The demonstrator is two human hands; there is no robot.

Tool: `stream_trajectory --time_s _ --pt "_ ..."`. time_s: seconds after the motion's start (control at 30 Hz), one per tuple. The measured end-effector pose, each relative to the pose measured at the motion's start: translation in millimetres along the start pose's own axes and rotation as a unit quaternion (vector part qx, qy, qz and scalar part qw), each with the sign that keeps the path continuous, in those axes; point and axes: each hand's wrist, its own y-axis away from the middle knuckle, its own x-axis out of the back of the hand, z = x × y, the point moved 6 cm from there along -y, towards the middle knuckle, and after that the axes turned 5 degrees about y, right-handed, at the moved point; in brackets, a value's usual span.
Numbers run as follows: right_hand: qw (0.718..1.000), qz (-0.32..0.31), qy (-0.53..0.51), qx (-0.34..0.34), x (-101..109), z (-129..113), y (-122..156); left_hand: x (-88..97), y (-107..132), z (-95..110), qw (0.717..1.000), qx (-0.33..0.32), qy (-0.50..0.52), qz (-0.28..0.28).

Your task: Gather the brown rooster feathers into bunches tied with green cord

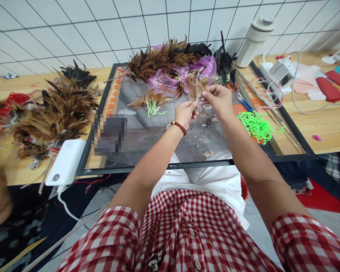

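And here, over the black-framed glass panel (147,141), the left hand (186,113) grips a wispy tawny-brown feather tuft (197,85) while the right hand (219,100) seemingly pinches its edge, apparently a sorting or gathering step that calls for steady, delicate control.

Cords (256,126) lie right of feather bunch (197,86), garland (163,57) behind.

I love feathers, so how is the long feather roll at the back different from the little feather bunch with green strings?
The long feather roll is much bigger than the little feather bunch. The roll mixes brown and dark feathers; the bunch looks mostly light brown. Green strings show on the bunch, none on the roll. Both have brown feathers.
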Motion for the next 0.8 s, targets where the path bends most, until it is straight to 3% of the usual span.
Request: stream_trajectory --time_s 0.17,0.27,0.47,0.53,0.67,0.8 --pt "0.999 -0.015 0.03 0.021 -2 -5 2 -3.8 0 -3 0.998 0.002 -0.052 -0.028" --pt "0.999 -0.034 0.025 0.008 -1 -5 3 0.6 -3 1 1.0 -0.008 -0.003 0.005" --pt "0.966 -0.22 -0.04 -0.131 -30 6 23 16.4 -10 14 0.995 -0.052 0.038 0.078" --pt "0.962 -0.233 -0.034 -0.141 -34 8 25 19.1 -12 17 0.995 -0.066 0.02 0.077" --pt "0.987 -0.143 0.057 -0.053 -19 2 13 19.7 -14 18 0.995 -0.075 -0.03 0.057" --pt "0.971 -0.098 0.204 0.072 -4 -10 6 15.2 -13 12 0.995 -0.053 -0.082 0.032"
